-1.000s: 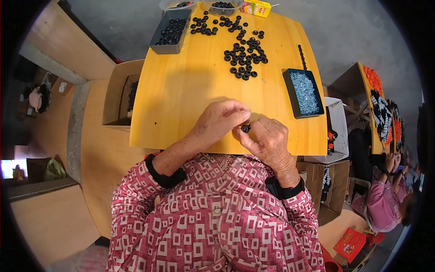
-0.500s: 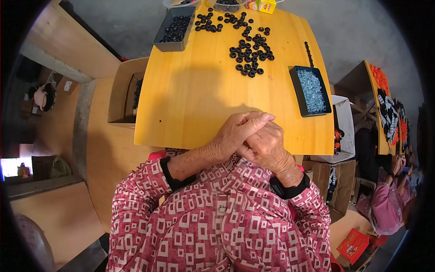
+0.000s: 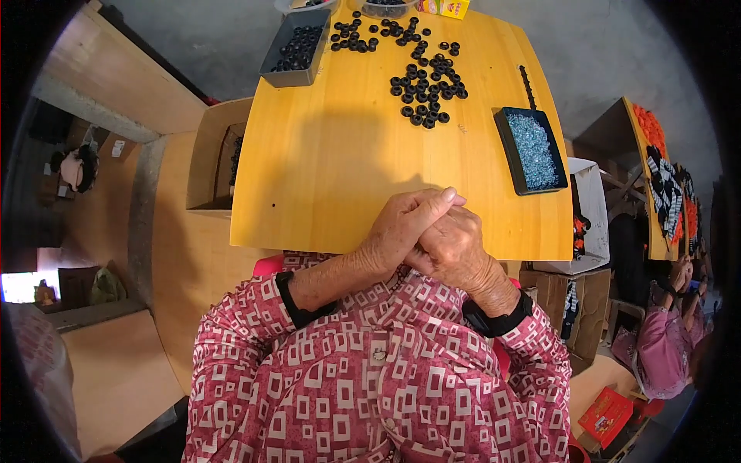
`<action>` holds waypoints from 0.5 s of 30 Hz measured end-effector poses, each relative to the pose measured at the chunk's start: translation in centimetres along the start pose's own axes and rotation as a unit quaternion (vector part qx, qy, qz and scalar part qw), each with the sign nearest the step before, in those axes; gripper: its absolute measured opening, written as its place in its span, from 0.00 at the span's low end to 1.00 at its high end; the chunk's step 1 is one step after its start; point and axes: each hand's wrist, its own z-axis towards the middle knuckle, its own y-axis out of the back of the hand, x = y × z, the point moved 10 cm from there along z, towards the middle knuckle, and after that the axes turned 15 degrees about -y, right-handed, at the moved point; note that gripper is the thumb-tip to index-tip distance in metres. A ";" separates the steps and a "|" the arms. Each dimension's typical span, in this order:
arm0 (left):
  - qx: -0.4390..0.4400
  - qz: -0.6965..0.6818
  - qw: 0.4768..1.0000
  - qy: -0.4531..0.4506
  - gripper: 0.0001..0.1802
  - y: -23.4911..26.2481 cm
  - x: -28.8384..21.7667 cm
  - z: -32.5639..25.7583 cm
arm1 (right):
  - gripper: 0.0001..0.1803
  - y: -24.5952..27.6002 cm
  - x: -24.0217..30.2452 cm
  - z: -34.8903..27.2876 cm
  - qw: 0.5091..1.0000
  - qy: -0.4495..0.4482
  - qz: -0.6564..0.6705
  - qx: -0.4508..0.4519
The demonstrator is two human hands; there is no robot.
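My left hand (image 3: 405, 229) is wrapped over my right hand (image 3: 454, 241) at the near edge of the yellow wooden table (image 3: 309, 208). The left thumb lies across the top of the right hand. Both hands are closed together; the right fingers are tucked under and hidden, so whether anything is inside cannot be seen. Beyond them, several black ring-shaped pieces (image 3: 421, 96) lie loose on the tabletop. To the right is a black tray (image 3: 518, 166) of small clear bluish pieces (image 3: 532, 150), with a thin dark strip (image 3: 527, 87) behind it.
A grey bin (image 3: 301, 79) of black pieces stands at the far left, near clear tubs (image 3: 386, 10) and a yellow box (image 3: 444, 8). Cardboard boxes flank the table (image 3: 202, 166). Another person in pink (image 3: 665, 351) sits at the right; patterned clothing (image 3: 38, 355) shows at the left edge.
My hands stay clasped in the same place. The view has shifted slightly, and the patterned clothing at the left edge has come further into view.
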 end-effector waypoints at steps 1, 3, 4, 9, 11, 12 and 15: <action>-0.006 -0.033 0.999 0.034 0.24 0.1 0.6 -0.3 | 0.10 -0.1 0.0 0.0 1.000 -0.005 -0.003 0.006; -0.010 -0.064 0.996 0.062 0.24 0.5 0.9 -0.2 | 0.10 -0.1 0.2 0.4 1.000 -0.007 -0.011 0.009; 0.006 -0.074 0.997 0.038 0.25 0.7 0.5 0.3 | 0.10 -0.1 0.0 0.9 0.999 -0.033 -0.016 0.012; 0.028 -0.006 0.998 0.050 0.27 0.1 0.9 0.2 | 0.09 -0.6 -1.3 0.5 0.997 -0.061 0.001 0.038; 0.053 0.056 0.997 0.008 0.30 -0.1 0.2 0.3 | 0.09 0.1 -1.0 0.5 0.998 -0.048 0.048 0.006; 0.052 0.055 0.997 0.011 0.30 0.0 0.3 0.4 | 0.09 0.1 -1.1 0.6 0.997 -0.050 0.049 0.008; 0.059 0.007 0.998 -0.007 0.33 -0.2 -0.2 0.8 | 0.09 0.3 -0.3 0.7 0.998 -0.015 0.064 0.005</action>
